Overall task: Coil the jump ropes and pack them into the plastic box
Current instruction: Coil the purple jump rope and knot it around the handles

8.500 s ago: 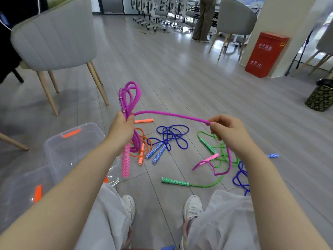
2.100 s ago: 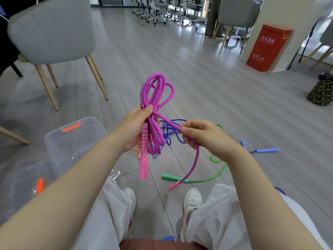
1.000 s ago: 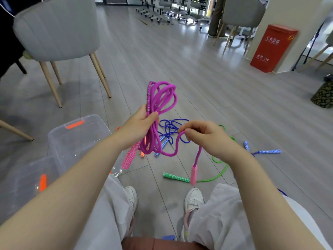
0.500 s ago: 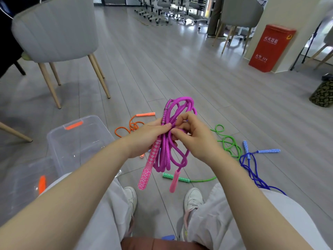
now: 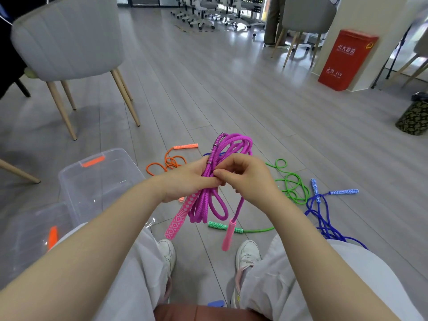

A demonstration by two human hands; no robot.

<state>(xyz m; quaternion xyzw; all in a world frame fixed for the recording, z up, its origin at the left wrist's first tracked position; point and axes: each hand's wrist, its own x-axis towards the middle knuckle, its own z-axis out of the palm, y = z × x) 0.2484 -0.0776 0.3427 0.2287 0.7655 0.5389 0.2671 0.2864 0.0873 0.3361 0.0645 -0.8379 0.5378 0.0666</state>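
- Purple jump rope (image 5: 209, 200) bunched in loops, held up over floor between knees; both pink handles (image 5: 178, 218) dangling below the bunch.
- Left hand (image 5: 185, 181) wrapped round middle of bunch, thumb across the strands; holding whole coil.
- Right hand (image 5: 245, 177) curled, fingertips pinching a strand right at the bunch; free tail w/ second handle hanging from under it.
- Handling, judged: light, soft, floppy cord; woven look so prob. not slippery; loops likely to spring apart if grip slackens. Not fragile.
- Best hold: pinch at waist of coil, where strands cross; handles stiff, ok as secondary grip, swing otherwise.
- Plastic box (image 5: 99, 179) clear, open, on floor just left of left knee; orange latches. Contents not clear.
- Still loose on floor: orange rope (image 5: 166, 162), green rope (image 5: 289, 186), blue rope (image 5: 324, 214); uncoiled, near feet.
- Floor (image 5: 231, 100) grey wood-look planks, smooth, flat.
- Room: grey chair (image 5: 67, 38) far left, red bin (image 5: 345, 59) by pillar at right, office chairs at back.
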